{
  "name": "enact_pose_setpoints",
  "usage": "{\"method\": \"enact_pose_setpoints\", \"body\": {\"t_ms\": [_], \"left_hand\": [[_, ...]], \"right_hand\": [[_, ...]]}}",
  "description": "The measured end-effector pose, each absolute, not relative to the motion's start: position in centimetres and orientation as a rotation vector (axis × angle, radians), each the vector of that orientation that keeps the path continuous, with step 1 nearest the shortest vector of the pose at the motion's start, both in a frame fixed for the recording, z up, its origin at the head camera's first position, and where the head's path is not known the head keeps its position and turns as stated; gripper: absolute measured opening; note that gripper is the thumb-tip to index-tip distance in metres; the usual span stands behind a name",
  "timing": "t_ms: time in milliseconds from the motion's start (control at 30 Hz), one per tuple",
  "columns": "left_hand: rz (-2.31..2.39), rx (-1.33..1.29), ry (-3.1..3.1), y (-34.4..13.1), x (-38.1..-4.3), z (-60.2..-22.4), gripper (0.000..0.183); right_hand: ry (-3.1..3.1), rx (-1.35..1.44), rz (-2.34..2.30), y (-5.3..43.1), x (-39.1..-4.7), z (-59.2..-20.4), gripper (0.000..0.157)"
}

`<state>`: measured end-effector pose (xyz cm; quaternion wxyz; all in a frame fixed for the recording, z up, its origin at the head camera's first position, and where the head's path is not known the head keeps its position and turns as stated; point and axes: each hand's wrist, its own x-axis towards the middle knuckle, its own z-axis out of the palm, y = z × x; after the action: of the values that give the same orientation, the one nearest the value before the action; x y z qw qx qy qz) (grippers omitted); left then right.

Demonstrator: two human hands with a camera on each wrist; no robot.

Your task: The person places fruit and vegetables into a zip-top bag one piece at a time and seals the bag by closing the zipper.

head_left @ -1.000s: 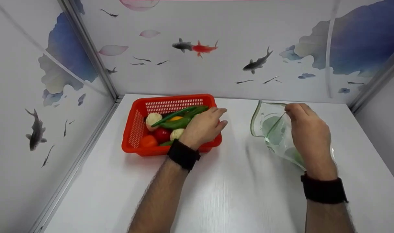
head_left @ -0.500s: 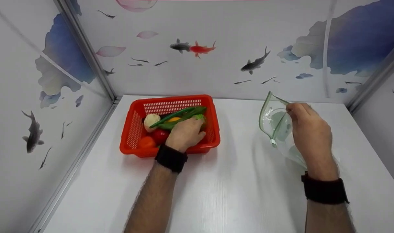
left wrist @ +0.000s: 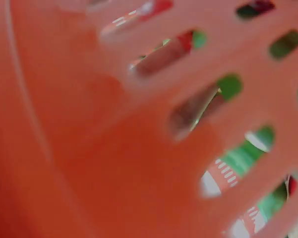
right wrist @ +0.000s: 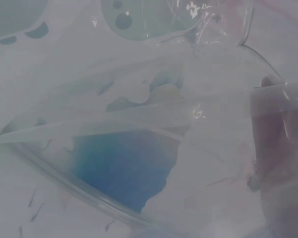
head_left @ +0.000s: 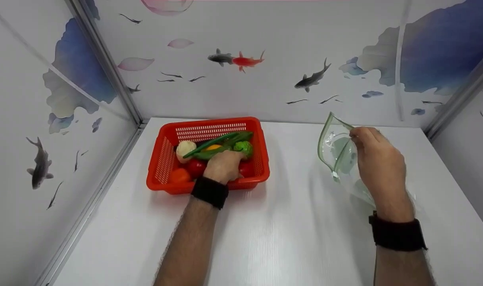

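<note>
My left hand (head_left: 224, 165) reaches down into a red plastic basket (head_left: 156, 159), its fingertips hidden among the vegetables; I cannot tell whether it grips one. Around it lie long green peppers (head_left: 209, 154), a red tomato (head_left: 196, 167), an orange-red round vegetable (head_left: 180, 175), a pale round vegetable (head_left: 185, 150) and a bumpy green one (head_left: 243, 148). The left wrist view is filled by the slotted basket wall (left wrist: 114, 163). At the right, my right hand (head_left: 380, 171) pinches the green-edged rim of a clear zip bag (head_left: 340, 149), whose mouth gapes. Clear plastic covers the right wrist view.
Both things are on a white table (head_left: 281, 238). A printed wall (head_left: 265, 95) with fish rises right behind the basket, and side panels (head_left: 86, 167) with metal edge strips stand left and right.
My left hand has moved left and deeper into the basket, uncovering the bumpy green vegetable. The bag's mouth has tipped upright and shifted right, while my right hand keeps its pinch.
</note>
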<state>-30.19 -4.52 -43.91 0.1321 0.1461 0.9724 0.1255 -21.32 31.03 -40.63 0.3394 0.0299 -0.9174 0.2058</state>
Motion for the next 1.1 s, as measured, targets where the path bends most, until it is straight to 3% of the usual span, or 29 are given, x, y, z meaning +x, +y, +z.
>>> {"method": "enact_pose_setpoints", "body": {"t_ms": [567, 933, 1100], "left_hand": [[0.329, 0.43, 2.873, -4.4, -30.1, -43.9, 0.046], [0.519, 0.451, 2.952, -3.7, -29.4, -42.2, 0.072], [0.606, 0.48, 2.988, -3.1, -29.3, -41.7, 0.076]], "right_hand": [[-2.417, 0.077, 0.537, 30.9, -21.2, -40.6, 0.019], [-2.408, 0.1, 0.504, 30.6, -21.3, -40.7, 0.019], [-2.419, 0.099, 0.507, 30.4, -21.3, -40.6, 0.021]]}}
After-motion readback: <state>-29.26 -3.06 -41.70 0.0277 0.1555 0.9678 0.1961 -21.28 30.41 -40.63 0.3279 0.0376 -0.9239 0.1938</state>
